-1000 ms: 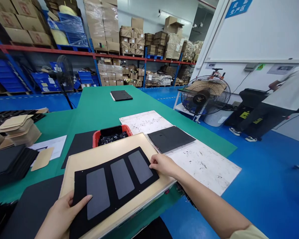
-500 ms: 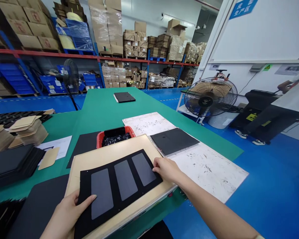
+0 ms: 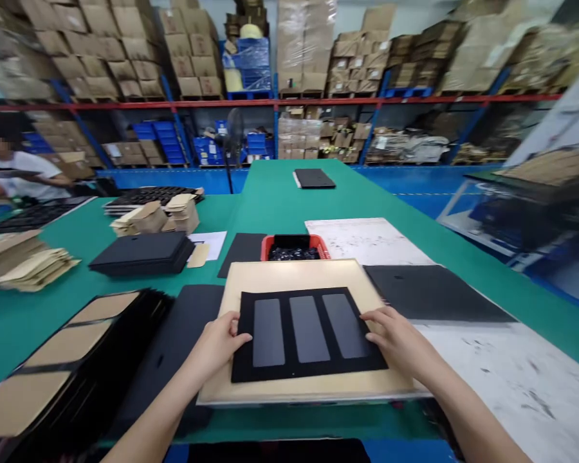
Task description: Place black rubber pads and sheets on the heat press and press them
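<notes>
A flat black sheet (image 3: 289,374) with three grey rectangular panels lies over a pale wooden board (image 3: 294,275) in front of me. My left hand (image 3: 220,339) grips its left edge, thumb on top and fingers curled at the side. At the opposite edge, my right hand (image 3: 390,333) pinches the sheet between thumb and fingers. Whether the sheet rests fully on the board I cannot tell. Just behind the board stands a red basket (image 3: 267,247) filled with small shiny black pieces.
Left of the board are a stack of black pieces with tan panels (image 3: 72,344), a black stack (image 3: 139,252) and tan card piles (image 3: 181,213). On the right, a black sheet (image 3: 434,292) lies on a stained white board (image 3: 525,386). Another person (image 3: 24,168) sits far left.
My view has swung left, bringing the black sheet and board squarely before me. Both hands keep their hold on the sheet's sides.
</notes>
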Available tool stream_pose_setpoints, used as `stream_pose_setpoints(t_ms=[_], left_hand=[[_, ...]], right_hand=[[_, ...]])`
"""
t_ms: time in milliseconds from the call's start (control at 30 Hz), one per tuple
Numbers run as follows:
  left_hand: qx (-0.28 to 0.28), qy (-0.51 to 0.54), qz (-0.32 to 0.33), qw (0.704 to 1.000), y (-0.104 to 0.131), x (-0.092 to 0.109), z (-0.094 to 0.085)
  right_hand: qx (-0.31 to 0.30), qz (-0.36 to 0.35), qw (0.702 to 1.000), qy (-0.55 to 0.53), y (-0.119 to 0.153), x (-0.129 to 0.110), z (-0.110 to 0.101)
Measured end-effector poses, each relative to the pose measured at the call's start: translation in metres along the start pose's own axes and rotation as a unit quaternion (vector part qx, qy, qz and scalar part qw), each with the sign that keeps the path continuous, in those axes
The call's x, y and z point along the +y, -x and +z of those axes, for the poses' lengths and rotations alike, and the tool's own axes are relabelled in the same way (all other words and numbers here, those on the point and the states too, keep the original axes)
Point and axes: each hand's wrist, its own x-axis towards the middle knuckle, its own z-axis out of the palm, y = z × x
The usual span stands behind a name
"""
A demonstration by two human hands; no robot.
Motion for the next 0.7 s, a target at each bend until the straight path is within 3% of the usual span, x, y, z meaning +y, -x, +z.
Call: stream_pose_setpoints(t_ms=[100,700], left_hand=[[-0.023,0.039,-0.037,0.998,0.005,-0.001,-0.002],[-0.035,-0.093,0.013,0.995,0.003,0.001,-0.004]], right_hand=[[-0.004,0.004,1.0,0.001,-0.004,0.008,0.003],[0.018,-0.039,0.998,0.047,-0.005,0.02,0.01]])
